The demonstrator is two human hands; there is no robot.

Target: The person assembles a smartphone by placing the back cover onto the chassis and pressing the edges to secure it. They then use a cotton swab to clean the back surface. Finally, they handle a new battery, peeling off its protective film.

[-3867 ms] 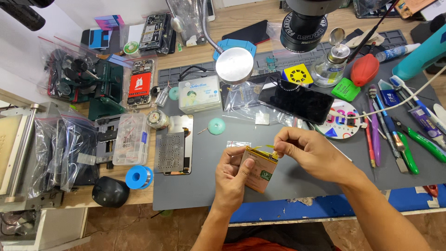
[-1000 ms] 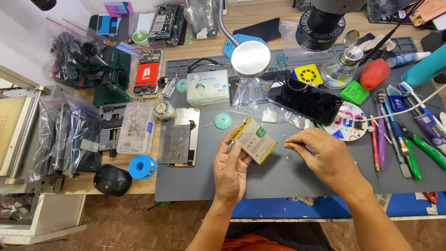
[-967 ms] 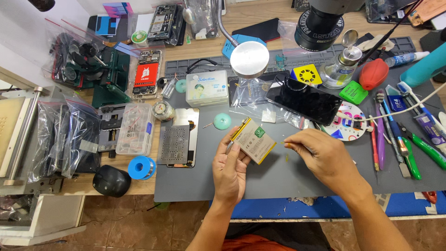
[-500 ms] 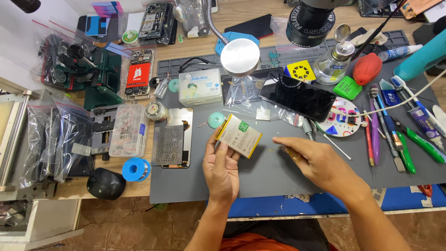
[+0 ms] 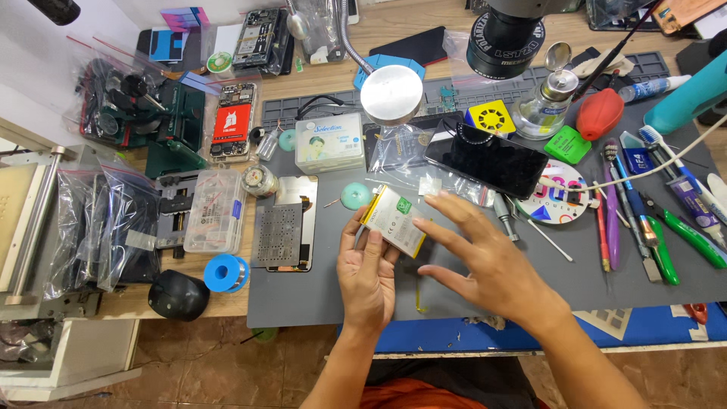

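Black phone (image 5: 486, 158); blue solder spool (image 5: 226, 273); red rubber blower (image 5: 600, 113)

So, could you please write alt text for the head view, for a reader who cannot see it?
The left hand holds a flat white battery above a grey mat; the right hand hovers open beside it. Around them lie a black phone, a blue wire spool and tools.
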